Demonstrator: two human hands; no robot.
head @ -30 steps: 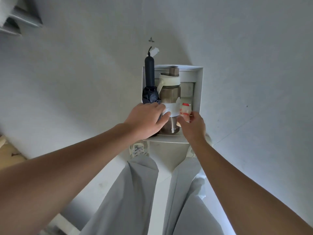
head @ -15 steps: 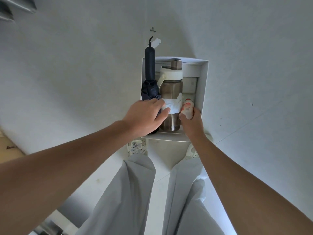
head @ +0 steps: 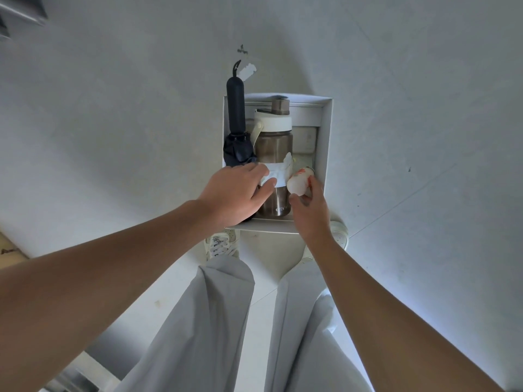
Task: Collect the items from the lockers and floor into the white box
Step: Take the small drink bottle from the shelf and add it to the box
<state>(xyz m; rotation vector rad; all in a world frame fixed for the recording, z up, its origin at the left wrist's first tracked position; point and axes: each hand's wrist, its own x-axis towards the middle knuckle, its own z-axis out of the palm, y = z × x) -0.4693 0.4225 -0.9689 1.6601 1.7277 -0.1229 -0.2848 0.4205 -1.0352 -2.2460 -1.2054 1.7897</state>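
Three things in the box [head: 327, 154], taken from its left wall across. Against the left wall, the umbrella [head: 235, 114], upright, handle poking above the rim; unmoved since a second ago. Just beside it, mid-box, the flask [head: 274, 148], upright, touching the umbrella's folds; likewise unmoved. Over both, the left hand [head: 232, 193]: fingers [head: 266, 183] fairly straight and close together across the white strip [head: 278, 175] on the flask, pressing rather than clasping, same as half a second back. Probably steadying the flask. At the right wall, the one real change: small bottle [head: 300, 179], upright a second ago, now tipped with its cap toward the far right corner and sunk lower into the gap between flask and wall. Right hand [head: 312, 213] pinching its base, thumb underneath, a fingertip on the side. Not yet let go. Seemingly the last stretch of this placement: release, then off for any leftovers in lockers or on floor. Tight gap; could wedge crooked or nudge the flask
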